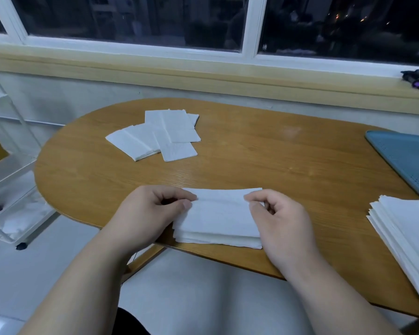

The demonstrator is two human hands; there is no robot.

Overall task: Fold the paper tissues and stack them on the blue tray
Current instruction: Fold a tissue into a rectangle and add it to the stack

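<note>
A head-worn view looks down on an oval wooden counter (252, 160) beneath a dark window. At six o'clock, by the near edge, a person's two bare hands work on a white paper tissue (218, 213). The left hand (153, 211) pinches its left edge between thumb and forefinger. The right hand (278, 218) pinches its right edge the same way, the other fingers curled in. The tissue lies as a wide rectangle with several layers showing along its near edge — whether that is one tissue doubled over or a small pile beneath it cannot be told.

At eleven o'clock, well apart from the hands, a loose group of folded tissues (160, 134) lies overlapping, narrow rectangles fanned out rather than squared up. At three o'clock the blue tray (402, 155) sits at the counter's right end, cut off by the picture's edge; no tissue shows on the part in view. At four o'clock, just in front of the tray, lies a thick stack of flat tissues (409, 233), also partly out of frame.

Judged from this, the task is in its early part. A handful of tissues are folded, one is in hand mid-fold, and the thick stack is yet to be folded. Stacking on the tray does not appear to have begun — the folded ones have yet to be gathered there.
</note>
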